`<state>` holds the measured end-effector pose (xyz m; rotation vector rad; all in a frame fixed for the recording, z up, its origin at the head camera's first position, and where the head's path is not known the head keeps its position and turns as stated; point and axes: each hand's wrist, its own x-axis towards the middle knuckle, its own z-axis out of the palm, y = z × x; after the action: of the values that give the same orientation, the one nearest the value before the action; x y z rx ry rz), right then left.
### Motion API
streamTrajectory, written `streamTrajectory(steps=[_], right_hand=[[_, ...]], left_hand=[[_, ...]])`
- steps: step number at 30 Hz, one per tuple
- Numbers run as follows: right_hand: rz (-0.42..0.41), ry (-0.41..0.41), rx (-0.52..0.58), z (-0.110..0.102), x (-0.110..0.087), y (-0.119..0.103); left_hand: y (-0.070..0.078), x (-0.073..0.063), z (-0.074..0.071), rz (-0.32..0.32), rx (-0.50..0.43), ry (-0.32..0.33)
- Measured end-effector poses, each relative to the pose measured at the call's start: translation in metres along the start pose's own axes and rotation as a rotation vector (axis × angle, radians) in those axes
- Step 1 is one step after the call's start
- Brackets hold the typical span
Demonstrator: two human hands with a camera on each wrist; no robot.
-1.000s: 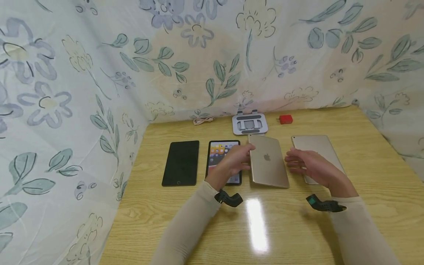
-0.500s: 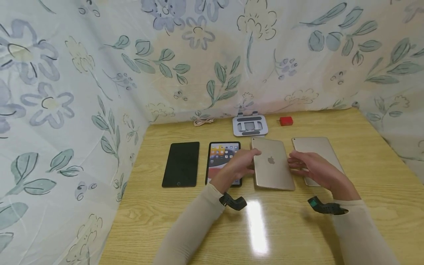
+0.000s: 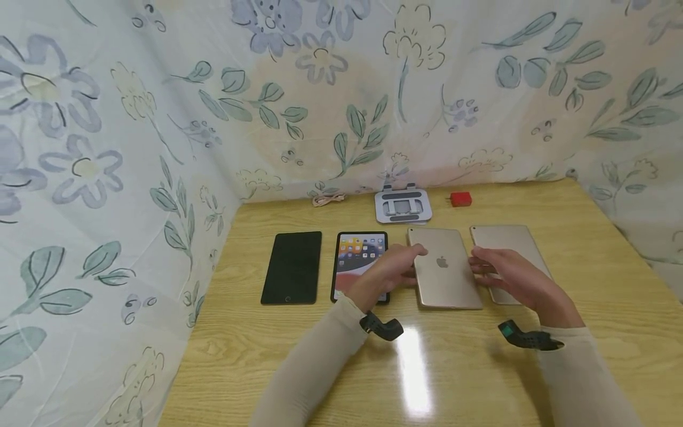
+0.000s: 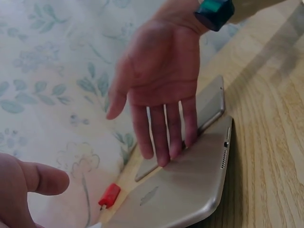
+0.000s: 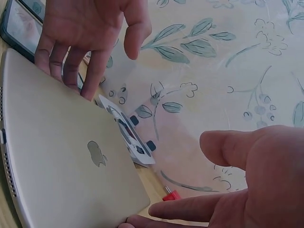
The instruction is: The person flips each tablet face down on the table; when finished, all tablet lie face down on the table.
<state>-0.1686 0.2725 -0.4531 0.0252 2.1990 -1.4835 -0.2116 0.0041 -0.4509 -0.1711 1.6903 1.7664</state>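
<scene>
A gold tablet with an apple logo lies back-up, almost flat, between my hands. My left hand is at its left edge; in the right wrist view the fingers of that left hand are straight against the edge, thumb apart. Along the opposite edge, my right hand touches with extended fingers, seen palm-on in the left wrist view. Partly under the right hand is a second gold tablet, also back-up. A tablet with a lit home screen is partly covered by my left hand.
A tablet with a dark screen lies at the left of the wooden table. Along the back are a coiled cable, a grey folding stand and a red charger plug. Floral cloth hangs behind and at the left.
Between my hands the gold tablet has moved right and come down from a tilt to nearly flat. My left hand followed it rightward; the right hand has shifted only slightly.
</scene>
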Motion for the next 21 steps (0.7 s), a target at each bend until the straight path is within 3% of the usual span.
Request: streamTrajectory(steps=[7, 13, 17, 21], right_hand=[[0.013, 0.004, 0.002, 0.0, -0.001, -0.001], [0.0, 0.01, -0.032, 0.002, -0.005, 0.0], [-0.022, 0.025, -0.09, 0.002, -0.007, -0.001], [-0.064, 0.055, -0.153, -0.002, -0.01, -0.005]], left_hand=[[-0.003, 0.002, 0.004, 0.028, 0.062, 0.031], [-0.005, -0.003, 0.001, 0.018, 0.027, 0.031], [-0.004, -0.01, -0.009, 0.044, 0.073, 0.013], [-0.001, -0.018, -0.028, 0.134, 0.151, -0.015]])
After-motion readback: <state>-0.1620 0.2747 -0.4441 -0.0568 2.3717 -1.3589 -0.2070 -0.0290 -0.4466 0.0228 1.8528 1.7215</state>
